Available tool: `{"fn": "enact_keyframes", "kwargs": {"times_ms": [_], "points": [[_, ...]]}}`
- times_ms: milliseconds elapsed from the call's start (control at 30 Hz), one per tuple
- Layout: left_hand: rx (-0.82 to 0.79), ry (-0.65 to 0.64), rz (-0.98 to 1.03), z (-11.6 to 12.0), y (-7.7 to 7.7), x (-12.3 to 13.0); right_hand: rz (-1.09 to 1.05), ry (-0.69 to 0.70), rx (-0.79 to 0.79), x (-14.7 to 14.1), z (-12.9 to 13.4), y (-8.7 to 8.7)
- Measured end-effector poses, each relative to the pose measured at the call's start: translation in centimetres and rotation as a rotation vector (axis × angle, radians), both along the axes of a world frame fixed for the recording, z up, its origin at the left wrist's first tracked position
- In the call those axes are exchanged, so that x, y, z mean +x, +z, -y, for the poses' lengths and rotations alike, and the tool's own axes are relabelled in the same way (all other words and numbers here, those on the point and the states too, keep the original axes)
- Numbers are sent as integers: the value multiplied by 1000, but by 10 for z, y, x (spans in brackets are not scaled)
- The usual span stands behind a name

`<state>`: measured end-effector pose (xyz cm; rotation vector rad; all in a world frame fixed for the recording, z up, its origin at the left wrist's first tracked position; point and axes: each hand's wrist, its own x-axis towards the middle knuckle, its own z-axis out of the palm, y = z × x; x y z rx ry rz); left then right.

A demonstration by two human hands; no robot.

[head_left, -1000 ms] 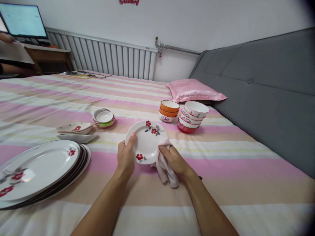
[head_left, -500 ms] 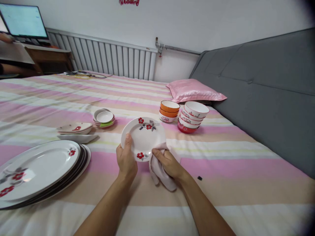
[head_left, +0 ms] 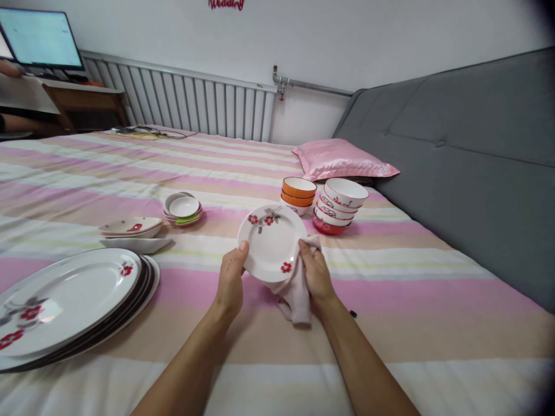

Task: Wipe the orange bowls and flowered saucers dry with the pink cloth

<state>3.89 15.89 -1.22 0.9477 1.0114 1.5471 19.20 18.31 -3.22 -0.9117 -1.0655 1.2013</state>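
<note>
A round white plate point(head_left: 271, 245) with red flowers is held up above the striped bedspread, tilted toward me. My left hand point(head_left: 232, 277) grips its left edge, thumb on the face. At the right edge my right hand point(head_left: 316, 271) is closed on a pale pink cloth point(head_left: 297, 297), which wraps the rim and hangs below it. Just behind the plate stand stacked orange and white bowls point(head_left: 298, 193), and a taller stack of white and red bowls point(head_left: 340, 205) is to their right.
Large oval plates point(head_left: 73, 294) are stacked at the left, with boat-shaped dishes point(head_left: 132, 228) and small round dishes point(head_left: 184, 207) behind. A pink pillow point(head_left: 342, 159) lies near the grey headboard point(head_left: 459, 150). A person's arm shows by the monitor point(head_left: 41, 37). A small black object point(head_left: 353, 314) lies front right.
Both hands have moved right with the plate, which has turned slightly in my grasp. My right hand and the cloth are now higher on the plate's right edge.
</note>
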Motion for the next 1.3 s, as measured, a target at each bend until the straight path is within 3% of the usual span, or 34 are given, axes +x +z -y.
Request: {"fn": "enact_keyframes", "kwargs": {"times_ms": [133,267,433,633,1033,1200,1300], "points": [[-31,-269,-22,2,0,-4,54,-34,22,18,-7,4],[-165,-388,-11,6,5,-6,111,66,47,26,-6,8],[-269,-267,-42,5,0,-9,170,125,37,30,-3,12],[-299,-66,63,1,-7,-3,159,165,39,24,-1,11],[-208,233,135,3,-2,6,99,45,89,-20,12,8],[-19,167,91,7,2,12,65,118,65,-30,22,10],[71,68,-51,10,4,13,14,77,30,-31,24,9]]}}
